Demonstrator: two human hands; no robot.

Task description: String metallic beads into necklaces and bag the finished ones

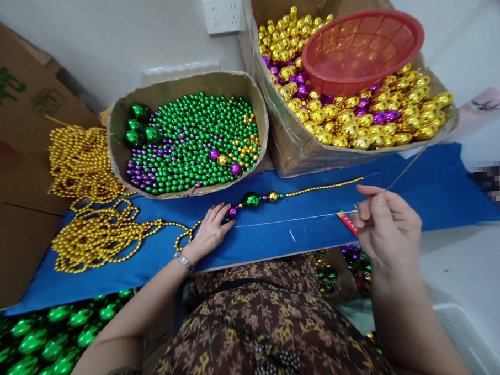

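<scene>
My left hand [212, 228] rests on the blue table cover, its fingers and thumb closed around the end of a bead strand [253, 199]. That strand has a large green bead, smaller purple and gold ones, then a tail of fine gold beads [324, 187]. A white thread [284, 220] runs taut from my left hand to my right hand [386, 220], which is raised over the table with its fingers closed. From its pinch a long thin needle [410, 161] points up and right. Below the thread lies a short white piece [292, 236].
Behind the strand stands a cardboard box [190, 193] of small green, purple and gold beads. A bigger box [306, 157] of gold beads carries a red plastic basket [364, 50]. Coiled gold bead chains [94, 233] lie left. A red packet [348, 224] lies by my right hand.
</scene>
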